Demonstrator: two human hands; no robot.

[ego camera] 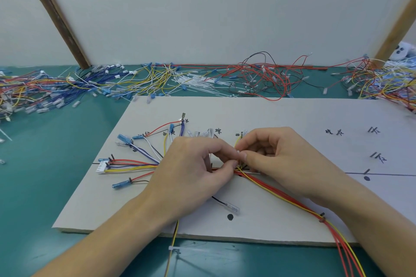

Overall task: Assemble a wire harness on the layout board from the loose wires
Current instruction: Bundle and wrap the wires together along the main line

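At the centre of the frame, on the pale grey rectangular layout board (270, 114) with its hand-inked marks, lies the half-built harness of thin red, yellow, blue and white insulated wires (137, 163): its branches fan toward the left of the board and end in blue sleeved terminals and a small white plastic connector (101, 167), while a trunk of red and yellow wires (281, 194) runs toward the lower right and off the board's near edge. Both hands meet over the junction where the branches join the trunk. The left hand (195, 171) has thumb and forefinger curled in a pinch on the wires there, and the right hand (276, 155) pinches at the same spot with its fingers curled; something small and white shows between the fingertips, perhaps a cable tie, but it is too small to tell. To do this step well, I judge the wires should be gathered flat and parallel at the junction, kept against the board's pegs, and bound without dragging the branches off their marks. The junction itself is hidden under the fingers. Along the back of the green mat (56, 164), across the upper frame, lie heaps of loose coloured wires (33, 92) and white plastic cable ties (198, 83); another tied wire crosses the bottom edge.
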